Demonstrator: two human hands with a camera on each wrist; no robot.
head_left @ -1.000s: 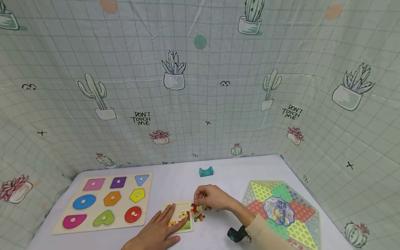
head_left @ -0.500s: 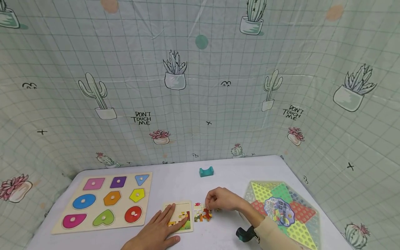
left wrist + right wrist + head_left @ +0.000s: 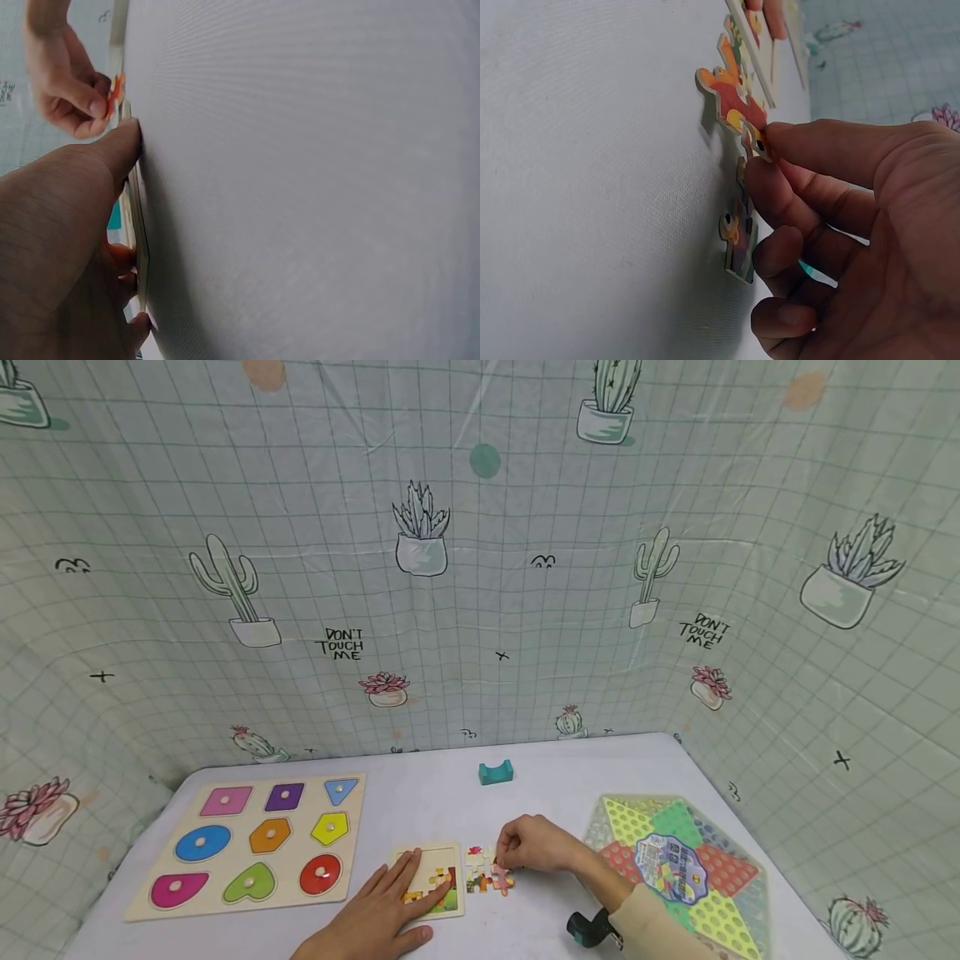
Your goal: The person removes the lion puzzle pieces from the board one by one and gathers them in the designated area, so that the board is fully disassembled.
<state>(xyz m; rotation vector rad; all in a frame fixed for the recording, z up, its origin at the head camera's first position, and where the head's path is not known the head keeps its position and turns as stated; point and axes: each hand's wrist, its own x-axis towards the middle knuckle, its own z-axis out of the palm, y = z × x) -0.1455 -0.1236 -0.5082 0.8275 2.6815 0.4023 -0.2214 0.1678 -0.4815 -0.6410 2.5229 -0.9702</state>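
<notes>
My right hand pinches a red and orange jigsaw piece between thumb and fingertips, tilted in the right wrist view. Below it in that view, another jigsaw piece lies near the curled fingers. In the head view, several loose jigsaw pieces lie just right of a small wooden puzzle tray. My left hand rests on the tray with fingers spread and straight, covering part of the picture pieces in it. The left wrist view shows the left thumb at the tray's edge.
A wooden shape board with knobbed shapes lies on the left. A Chinese checkers board is at the right, partly under the right forearm. A teal block stands at the back. Printed cloth hangs behind the table.
My right hand has moved right, away from the tray's edge, with the jigsaw piece, uncovering the loose pieces beside the tray. The piece now looks paler and tilted. My left hand stays put.
</notes>
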